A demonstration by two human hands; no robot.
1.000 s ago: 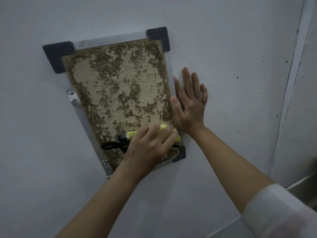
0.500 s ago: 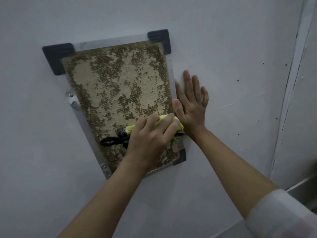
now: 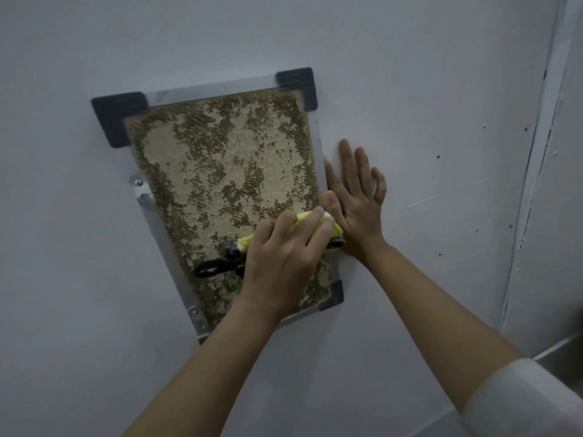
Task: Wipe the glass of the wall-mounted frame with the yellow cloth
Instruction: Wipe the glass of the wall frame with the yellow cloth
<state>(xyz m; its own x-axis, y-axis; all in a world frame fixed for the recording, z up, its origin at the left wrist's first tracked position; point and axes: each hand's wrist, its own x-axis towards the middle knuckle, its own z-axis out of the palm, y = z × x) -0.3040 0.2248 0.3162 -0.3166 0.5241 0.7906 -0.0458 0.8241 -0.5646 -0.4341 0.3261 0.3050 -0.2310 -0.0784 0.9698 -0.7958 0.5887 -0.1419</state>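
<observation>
A wall-mounted frame [image 3: 220, 187] with a mottled gold-brown picture behind glass, a silver rim and dark corner caps hangs on the pale wall. My left hand [image 3: 284, 257] presses a bunched yellow cloth [image 3: 307, 219] against the lower right part of the glass; a black loop [image 3: 211, 268] trails from the cloth to the left. My right hand [image 3: 356, 200] lies flat on the wall, fingers spread, its thumb touching the frame's right rim beside the cloth.
The wall [image 3: 441, 89] around the frame is bare, with small dark specks. A vertical trim strip [image 3: 536, 171] runs down the right side. A ledge [image 3: 555, 351] shows at the lower right corner.
My left hand has slid the cloth up and slightly right along the glass toward my right thumb. My right hand has stayed flat on the wall.
</observation>
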